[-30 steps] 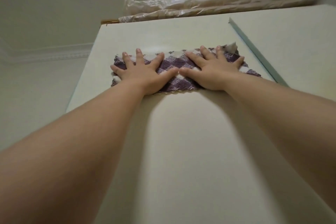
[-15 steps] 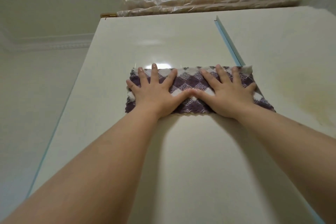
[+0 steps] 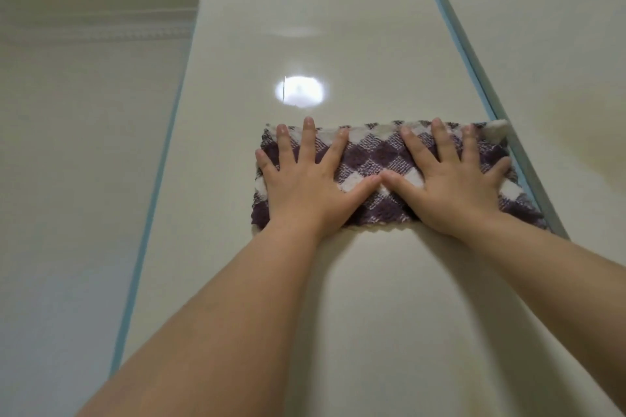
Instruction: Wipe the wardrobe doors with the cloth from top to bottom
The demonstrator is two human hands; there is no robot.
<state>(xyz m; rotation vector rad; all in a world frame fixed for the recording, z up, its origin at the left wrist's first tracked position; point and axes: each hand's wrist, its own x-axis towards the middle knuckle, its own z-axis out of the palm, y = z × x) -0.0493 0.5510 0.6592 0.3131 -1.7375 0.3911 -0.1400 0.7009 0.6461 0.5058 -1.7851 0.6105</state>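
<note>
Wiping stroke is in hand: left hand (image 3: 305,186) and right hand (image 3: 450,186), fingers (image 3: 309,139) spread apart, press the cloth (image 3: 376,159) flat on the upper wardrobe door (image 3: 338,27); next needs an even slide downward

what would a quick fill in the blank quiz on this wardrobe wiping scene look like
1. The left hand and right hand press a checked cloth flat against the wardrobe ____.
2. Their ____ meet tip to tip over the cloth's middle.
3. A bright glare spot sits ____ the cloth.
Missing words: door; thumbs; above.
</note>
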